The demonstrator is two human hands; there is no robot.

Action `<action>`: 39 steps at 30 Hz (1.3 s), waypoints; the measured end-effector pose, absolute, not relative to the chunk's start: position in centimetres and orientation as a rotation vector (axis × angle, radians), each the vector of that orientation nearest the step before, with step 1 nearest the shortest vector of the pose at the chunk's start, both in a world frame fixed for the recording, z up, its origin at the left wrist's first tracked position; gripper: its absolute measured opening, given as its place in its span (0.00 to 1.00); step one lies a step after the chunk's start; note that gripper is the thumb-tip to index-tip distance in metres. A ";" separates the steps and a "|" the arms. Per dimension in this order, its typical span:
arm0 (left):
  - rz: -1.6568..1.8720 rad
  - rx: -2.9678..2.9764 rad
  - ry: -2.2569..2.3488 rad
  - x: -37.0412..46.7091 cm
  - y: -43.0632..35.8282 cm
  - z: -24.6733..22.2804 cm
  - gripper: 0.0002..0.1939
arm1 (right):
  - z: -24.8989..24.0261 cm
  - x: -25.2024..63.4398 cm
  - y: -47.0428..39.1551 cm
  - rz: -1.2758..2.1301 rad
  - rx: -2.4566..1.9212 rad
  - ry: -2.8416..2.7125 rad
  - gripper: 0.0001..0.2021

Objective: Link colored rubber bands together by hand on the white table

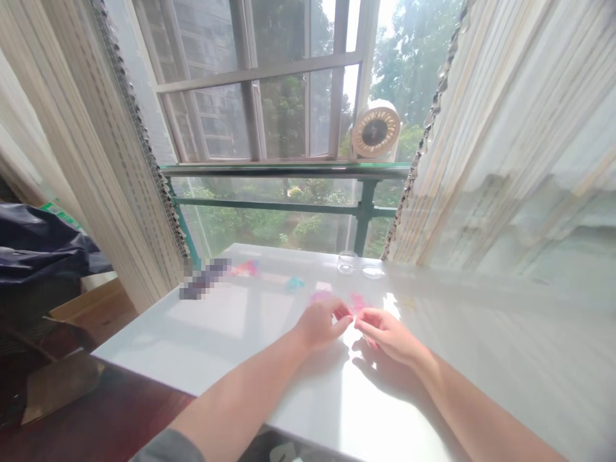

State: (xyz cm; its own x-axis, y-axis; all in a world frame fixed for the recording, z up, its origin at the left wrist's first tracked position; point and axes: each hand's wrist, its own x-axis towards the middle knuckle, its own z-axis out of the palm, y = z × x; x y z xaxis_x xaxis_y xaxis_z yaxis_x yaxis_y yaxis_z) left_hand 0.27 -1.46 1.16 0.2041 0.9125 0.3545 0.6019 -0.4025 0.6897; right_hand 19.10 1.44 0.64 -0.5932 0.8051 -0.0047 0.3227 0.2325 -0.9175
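My left hand and my right hand meet fingertip to fingertip just above the white table. Thumb and index finger are pinched together on each; whatever they hold is too small and washed out by glare to name. Right behind the fingertips lies a small heap of pink pieces. A purple item with a pale top is partly covered by my left hand. Farther left are a teal cluster and an orange-red bundle. Faint yellowish bits lie beyond my right hand.
A clear round container and a clear shallow dish or lid stand near the back edge. At the left corner is a dark, pixelated object. A round fan is at the window. Curtains hang on both sides.
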 end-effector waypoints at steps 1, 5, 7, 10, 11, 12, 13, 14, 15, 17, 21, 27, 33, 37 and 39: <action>1.028 2.102 1.403 0.2 -1.6 0.9 0.06 | 0.7 19.1 1.4 1.352 -1.018 -2.012 0.12; 0.995 2.127 1.374 0.3 -1.8 0.6 0.06 | 0.9 19.1 1.4 1.369 -0.960 -1.970 0.11; 0.988 2.140 1.362 0.5 -1.7 0.6 0.06 | 0.9 19.1 1.5 1.371 -0.952 -1.970 0.10; 0.990 2.182 1.347 0.6 -1.6 0.5 0.06 | 0.8 19.2 1.7 1.401 -0.935 -1.974 0.10; 0.994 2.196 1.343 0.5 -1.6 0.5 0.06 | 0.7 19.2 1.8 1.411 -0.929 -1.974 0.09; 0.998 2.206 1.340 0.5 -1.6 0.4 0.06 | 0.6 19.2 1.8 1.418 -0.927 -1.973 0.09; 1.003 2.211 1.339 0.4 -1.5 0.3 0.05 | 0.6 19.2 1.8 1.420 -0.927 -1.971 0.09; 1.007 2.212 1.338 0.3 -1.5 0.3 0.05 | 0.5 19.2 1.9 1.419 -0.927 -1.968 0.08; 1.012 2.211 1.338 0.3 -1.5 0.2 0.05 | 0.5 19.2 1.9 1.417 -0.926 -1.963 0.08; 1.021 2.208 1.338 0.2 -1.4 0.1 0.05 | 0.4 19.2 2.0 1.423 -0.932 -1.953 0.08; 1.028 2.215 1.339 0.0 -1.4 0.2 0.05 | 0.3 19.3 2.0 1.423 -0.944 -1.949 0.07; 1.007 2.207 1.329 0.0 -1.5 0.4 0.05 | 0.3 19.4 2.0 1.410 -0.954 -1.955 0.07; 1.006 2.180 1.329 -0.1 -1.5 0.6 0.04 | 0.3 19.3 2.1 1.423 -0.947 -1.963 0.07; 0.999 2.182 1.324 -0.1 -1.5 0.5 0.04 | 0.3 19.3 2.0 1.414 -0.941 -1.971 0.07; 0.988 2.187 1.318 -0.1 -1.4 0.5 0.05 | 0.2 19.2 2.0 1.403 -0.938 -1.977 0.07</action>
